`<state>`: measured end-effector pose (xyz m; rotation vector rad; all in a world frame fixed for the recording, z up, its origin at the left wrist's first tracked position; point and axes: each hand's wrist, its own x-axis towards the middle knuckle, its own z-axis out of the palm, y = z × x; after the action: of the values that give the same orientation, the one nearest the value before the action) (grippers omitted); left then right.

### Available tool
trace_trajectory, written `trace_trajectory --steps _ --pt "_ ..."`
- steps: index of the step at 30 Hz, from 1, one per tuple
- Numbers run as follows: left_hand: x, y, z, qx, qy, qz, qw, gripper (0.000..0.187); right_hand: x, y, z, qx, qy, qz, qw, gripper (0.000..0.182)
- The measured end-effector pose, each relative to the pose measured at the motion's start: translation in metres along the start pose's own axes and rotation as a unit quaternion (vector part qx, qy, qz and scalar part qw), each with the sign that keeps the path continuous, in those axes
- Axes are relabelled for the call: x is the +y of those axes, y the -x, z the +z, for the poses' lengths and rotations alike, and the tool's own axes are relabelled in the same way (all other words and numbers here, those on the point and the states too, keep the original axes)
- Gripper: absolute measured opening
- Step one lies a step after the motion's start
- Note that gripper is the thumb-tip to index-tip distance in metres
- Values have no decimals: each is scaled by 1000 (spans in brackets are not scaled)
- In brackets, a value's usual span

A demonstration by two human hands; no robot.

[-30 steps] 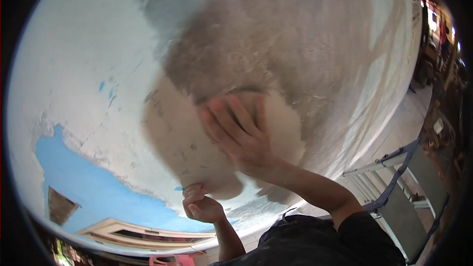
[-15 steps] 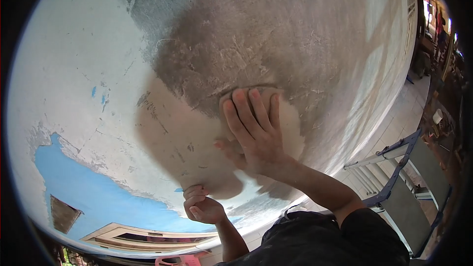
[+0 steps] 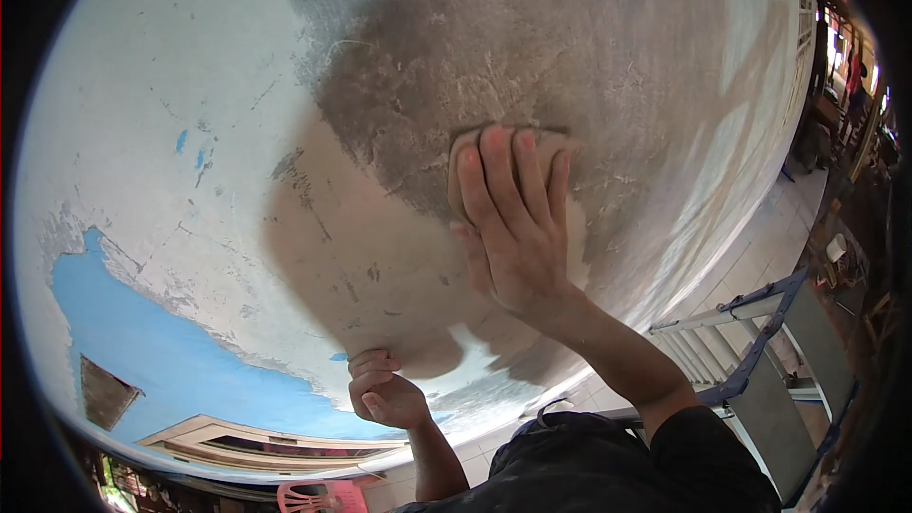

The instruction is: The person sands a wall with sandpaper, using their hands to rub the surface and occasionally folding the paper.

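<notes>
My right hand lies over a flat tan pad that looks like sandpaper, pressing it against the wall. Its fingers point up across the pad, whose edges show above and left of the fingertips. Around the pad the wall is patchy, with rough grey-brown bare areas above and paler coating below. My left hand is curled into a loose fist close to the lower wall, below a small blue fleck. I see nothing in its fingers. A dark shadow falls across the wall around both hands.
A folding ladder with grey panels stands at the lower right on the tiled floor. At the lower left are a blue painted patch, a framed opening and a pink plastic chair. Clutter lines the far right.
My right hand has slid the sandpaper upward and slightly right along the wall. My left hand stays curled in nearly the same place. The view has shifted a little.
</notes>
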<state>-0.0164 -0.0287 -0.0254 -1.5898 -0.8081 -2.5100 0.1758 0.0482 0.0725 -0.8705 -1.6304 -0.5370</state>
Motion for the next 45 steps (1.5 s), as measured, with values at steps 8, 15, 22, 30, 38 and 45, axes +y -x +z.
trace_trajectory --steps 8,15,22,30,38,45 --pt "4 0 -1 0 -5 -11 1000 39 -5 39 3 -31 2 23 999 53" --pt "1 3 -5 -18 -3 -10 1000 40 3 -13 -7 -4 -5 54 999 53" --pt "-2 6 -5 -21 -8 -11 1000 50 6 5 -6 -10 7 10 1000 58" --pt "-3 6 -2 -9 -8 0 1000 47 3 -7 2 23 -3 8 1000 53" --pt "-6 7 -5 -43 34 16 998 44 19 -36 -18 30 -7 58 998 55" --pt "2 1 2 -30 0 8 1000 51 5 18 2 -10 17 -5 1000 55"
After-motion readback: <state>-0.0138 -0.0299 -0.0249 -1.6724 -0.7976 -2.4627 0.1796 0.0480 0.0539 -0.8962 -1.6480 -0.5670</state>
